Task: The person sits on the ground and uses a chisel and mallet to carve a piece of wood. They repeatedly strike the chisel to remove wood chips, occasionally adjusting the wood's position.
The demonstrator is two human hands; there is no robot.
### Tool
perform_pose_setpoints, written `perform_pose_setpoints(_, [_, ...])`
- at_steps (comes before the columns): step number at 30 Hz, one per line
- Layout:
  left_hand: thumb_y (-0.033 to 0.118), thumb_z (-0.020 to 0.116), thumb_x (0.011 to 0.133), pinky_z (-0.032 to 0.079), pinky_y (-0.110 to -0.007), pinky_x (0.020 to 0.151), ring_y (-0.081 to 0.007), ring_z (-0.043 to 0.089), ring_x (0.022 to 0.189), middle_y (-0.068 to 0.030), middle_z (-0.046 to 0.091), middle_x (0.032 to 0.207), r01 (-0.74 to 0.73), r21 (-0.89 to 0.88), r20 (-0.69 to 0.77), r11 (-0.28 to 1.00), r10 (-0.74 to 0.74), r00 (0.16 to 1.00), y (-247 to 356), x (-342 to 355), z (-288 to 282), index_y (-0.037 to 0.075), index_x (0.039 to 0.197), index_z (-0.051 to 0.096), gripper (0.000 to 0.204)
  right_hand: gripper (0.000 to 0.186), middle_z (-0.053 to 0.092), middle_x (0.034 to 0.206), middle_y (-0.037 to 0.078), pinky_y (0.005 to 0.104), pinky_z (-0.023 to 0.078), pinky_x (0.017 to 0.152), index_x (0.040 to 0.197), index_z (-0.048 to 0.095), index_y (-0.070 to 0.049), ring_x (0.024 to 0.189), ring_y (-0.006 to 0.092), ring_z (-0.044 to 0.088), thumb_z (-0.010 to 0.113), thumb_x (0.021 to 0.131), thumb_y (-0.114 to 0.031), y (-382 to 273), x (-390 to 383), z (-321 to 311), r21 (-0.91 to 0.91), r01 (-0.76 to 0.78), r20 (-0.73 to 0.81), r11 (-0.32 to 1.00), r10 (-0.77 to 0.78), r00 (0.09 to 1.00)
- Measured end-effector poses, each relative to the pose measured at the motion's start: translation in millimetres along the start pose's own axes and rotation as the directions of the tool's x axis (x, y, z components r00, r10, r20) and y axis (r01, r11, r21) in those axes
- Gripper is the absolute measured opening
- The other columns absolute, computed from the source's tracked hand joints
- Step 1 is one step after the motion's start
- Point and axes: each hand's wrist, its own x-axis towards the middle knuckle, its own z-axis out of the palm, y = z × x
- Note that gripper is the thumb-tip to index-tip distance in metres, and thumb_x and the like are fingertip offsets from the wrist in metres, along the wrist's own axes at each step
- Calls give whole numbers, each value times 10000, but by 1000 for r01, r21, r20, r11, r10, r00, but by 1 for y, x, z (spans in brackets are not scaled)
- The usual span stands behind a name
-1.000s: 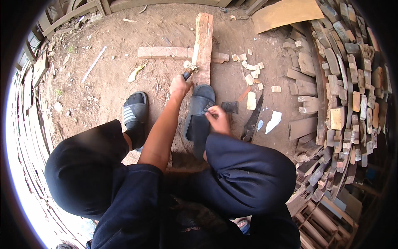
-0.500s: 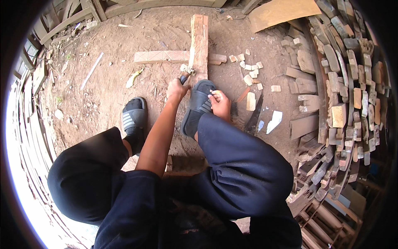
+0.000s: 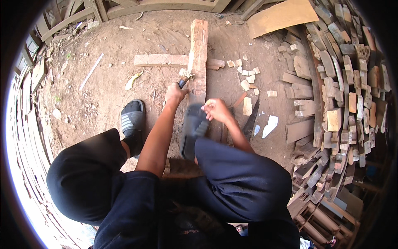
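Note:
My left hand [image 3: 175, 93] is closed round the dark handle of a tool [image 3: 182, 83], whose far end is a pale, ragged clump. That clump touches or overhangs the left edge of a thick, rough wooden beam [image 3: 198, 52] on the ground. My right hand [image 3: 217, 110] is pinched above the front of my right sandal [image 3: 193, 130], a small pale bit showing at its fingertips. What this bit is I cannot make out. The sandaled foot is blurred and lies at the near part of the beam. Crossing under the beam is a flatter board [image 3: 161, 60] with marked lines.
Small wood blocks [image 3: 245, 85] lie scattered right of the beam. A tall stack of wood offcuts [image 3: 336, 116] fills the right side, with a tan sheet [image 3: 282, 18] at the back. My left sandal [image 3: 133, 120] stands on the dirt floor [image 3: 103, 89].
My right foot has drawn back toward me, uncovering more of the beam's near end. The right hand has lifted from beside the sandal and moved slightly left; the left hand stays nearly in place.

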Motion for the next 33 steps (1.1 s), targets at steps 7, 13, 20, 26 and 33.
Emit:
perform_pose_setpoints(7, [457,792,691,524,-441,837,-360,672,972,-250,683,1003,-8,-5,34,1000,8,999,0,2,0,-33,1041,670,614,398,641,1077,163,324,543,691,1226,566,-31,879,237,665,672,857,-135,119,6,6,-396,85,-389,914,-251,886])
perform_pose_setpoints(13, [462,787,698,526,-435,827,-362,677,952,-255,684,986,-38,20,28,999,37,999,-5,3,-3,-44,1041,666,623,462,645,1170,107,325,512,818,1283,561,-26,1021,183,613,648,905,-276,83,30,6,238,-133,-34,962,145,989])
perform_pose_setpoints(20, [471,792,710,527,-425,829,-352,680,946,-239,689,974,-25,4,52,1000,25,998,0,5,-4,-32,1024,671,605,287,655,1041,-5,297,483,810,1205,628,-41,967,114,588,581,971,-200,63,5,11,146,30,128,989,-49,991])
perform_pose_setpoints(26, [460,801,713,527,-425,844,-343,681,957,-236,688,999,2,-22,76,1000,0,997,5,1,-4,-17,1025,677,584,226,676,906,33,248,492,583,1135,662,-24,753,81,579,624,933,-120,65,-19,6,79,89,46,993,-93,995])
perform_pose_setpoints(33, [451,801,726,530,-426,874,-334,678,984,-226,685,1046,17,-24,89,1000,-15,996,11,-2,-8,1,1059,676,574,175,693,840,43,253,490,547,1042,699,-10,647,71,570,659,907,-115,57,-20,6,-132,54,94,990,-41,995])
